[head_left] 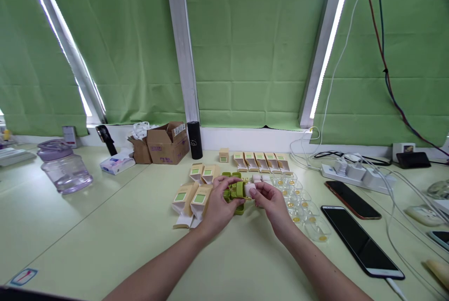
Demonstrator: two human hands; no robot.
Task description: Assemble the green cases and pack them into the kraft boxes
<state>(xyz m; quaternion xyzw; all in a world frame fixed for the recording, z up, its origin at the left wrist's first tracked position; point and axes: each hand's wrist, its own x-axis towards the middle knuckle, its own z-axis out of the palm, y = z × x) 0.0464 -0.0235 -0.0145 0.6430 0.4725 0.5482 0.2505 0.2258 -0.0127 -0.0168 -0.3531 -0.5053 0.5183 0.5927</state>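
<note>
Holding one green piece (240, 189), one white piece (249, 190)

From the head, the view faces forward and down over the table (115, 240).

Two bare hands meet above a pale table (252, 263). The left hand (219, 202) holds a green piece (239, 189); the right hand (275, 207) pinches a small white piece (249, 190) at its right side. Left of the green piece are four beige cartons (199, 198); behind it and to its right, five more cartons (261, 163) form a row. Right of the green piece sit clear plastic cups (317, 231), then two dark-screened phones (361, 240). Far left of it stands a lavender-tinted bottle (66, 170); behind it, leftward, an opened cardboard box (166, 146).
</note>
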